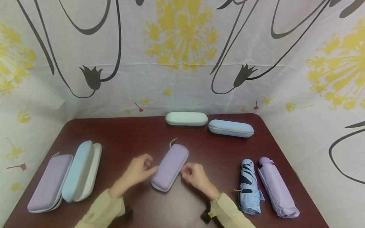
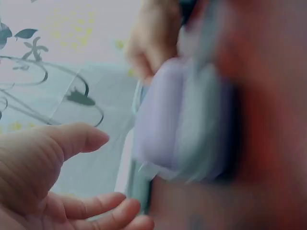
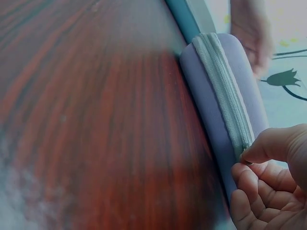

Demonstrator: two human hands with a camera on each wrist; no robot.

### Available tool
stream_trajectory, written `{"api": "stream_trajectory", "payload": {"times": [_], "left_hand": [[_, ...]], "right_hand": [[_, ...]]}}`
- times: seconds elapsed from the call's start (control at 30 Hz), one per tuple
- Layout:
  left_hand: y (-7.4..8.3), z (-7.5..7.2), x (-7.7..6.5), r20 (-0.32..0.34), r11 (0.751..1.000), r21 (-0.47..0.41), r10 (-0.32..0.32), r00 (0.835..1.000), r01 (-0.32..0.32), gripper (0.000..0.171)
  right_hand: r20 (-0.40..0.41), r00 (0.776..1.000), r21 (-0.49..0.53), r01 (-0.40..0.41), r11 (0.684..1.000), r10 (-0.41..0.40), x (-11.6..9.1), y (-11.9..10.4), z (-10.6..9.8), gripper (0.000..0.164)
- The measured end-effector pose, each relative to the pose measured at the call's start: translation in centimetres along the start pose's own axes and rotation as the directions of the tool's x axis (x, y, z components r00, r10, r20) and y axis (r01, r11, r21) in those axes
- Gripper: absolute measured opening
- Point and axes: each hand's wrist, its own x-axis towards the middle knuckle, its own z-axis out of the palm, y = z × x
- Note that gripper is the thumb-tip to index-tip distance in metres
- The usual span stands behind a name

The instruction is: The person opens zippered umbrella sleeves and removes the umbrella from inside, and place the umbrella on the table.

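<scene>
Dark red-brown tabletop (image 1: 134,136), flower-printed cloth (image 1: 159,84) behind; right fingers (image 3: 246,183) pinch zipper pull (image 3: 246,162) of purple case (image 1: 170,166), left fingers (image 2: 103,206) apart.

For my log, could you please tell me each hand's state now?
Left hand: open, holding nothing.
Right hand: closed, pinching the middle purple case's zipper pull.

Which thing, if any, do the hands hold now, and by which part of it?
The right hand pinches the middle purple case by its zipper pull; the left hand holds nothing.
</scene>
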Motion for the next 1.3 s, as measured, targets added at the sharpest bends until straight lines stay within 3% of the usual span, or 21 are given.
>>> {"api": "stream_trajectory", "payload": {"times": [0.03,0.1,0.17,0.23,0.3,0.37,0.47,0.6,0.73,0.87,1.07,1.17,1.3], "left_hand": [[0.1,-0.6,1.1,0.037,1.0,-0.01,-0.001,0.999,0.001,0.029],[0.1,-1.4,3.4,0.102,0.996,0.001,0.09,0.991,-0.091,0.029],[0.4,-1.9,6.0,0.193,0.975,0.011,0.215,0.957,-0.221,0.035],[0.6,-2.2,8.5,0.294,0.931,0.05,0.333,0.896,-0.362,0.047],[1.1,-2.1,10.5,0.398,0.881,0.08,0.402,0.825,-0.467,0.058],[1.7,-1.8,11.7,0.492,0.831,0.117,0.428,0.758,-0.544,0.066],[2.7,-1.2,12.5,0.606,0.764,0.171,0.416,0.678,-0.622,0.072],[3.7,-0.3,12.8,0.719,0.653,0.245,0.374,0.586,-0.717,0.076],[3.9,0.4,12.9,0.771,0.547,0.269,0.37,0.518,-0.792,0.081],[4.0,0.8,12.8,0.784,0.485,0.267,0.392,0.481,-0.832,0.082],[4.0,1.0,13.0,0.791,0.449,0.287,0.387,0.474,-0.846,0.083],[3.9,0.9,13.1,0.782,0.448,0.286,0.402,0.476,-0.847,0.083],[3.5,0.7,13.0,0.763,0.48,0.269,0.423,0.489,-0.835,0.081]], "right_hand": [[0.0,1.0,-0.003,0.001,1.0,-0.001,0.0,0.0,-0.1,0.01],[0.001,1.0,-0.004,0.002,1.0,-0.002,0.0,0.1,-0.2,0.01],[0.0,1.0,-0.005,0.008,1.0,-0.008,0.0,0.1,-0.2,0.01],[0.0,1.0,-0.004,0.01,1.0,-0.01,0.0,0.1,-0.2,0.01],[-0.001,1.0,-0.002,0.012,1.0,-0.012,0.0,0.2,0.1,0.01],[0.008,1.0,0.002,0.013,1.0,-0.013,0.0,0.1,0.3,0.01],[0.02,1.0,0.012,0.014,1.0,-0.014,0.0,0.1,0.6,0.011],[0.016,0.999,0.026,0.031,0.999,-0.031,0.1,0.1,0.6,0.01],[0.019,0.999,0.03,0.037,0.999,-0.037,0.1,0.1,0.7,0.009],[0.027,0.999,0.018,0.025,1.0,-0.025,0.1,0.3,0.6,0.01],[0.033,0.999,0.016,0.005,1.0,-0.005,0.2,0.3,0.2,0.009],[0.041,0.999,0.022,-0.009,1.0,0.008,0.1,0.2,-0.1,0.007],[0.055,0.998,0.034,-0.038,0.999,0.036,0.0,0.1,-0.5,0.007]]}}
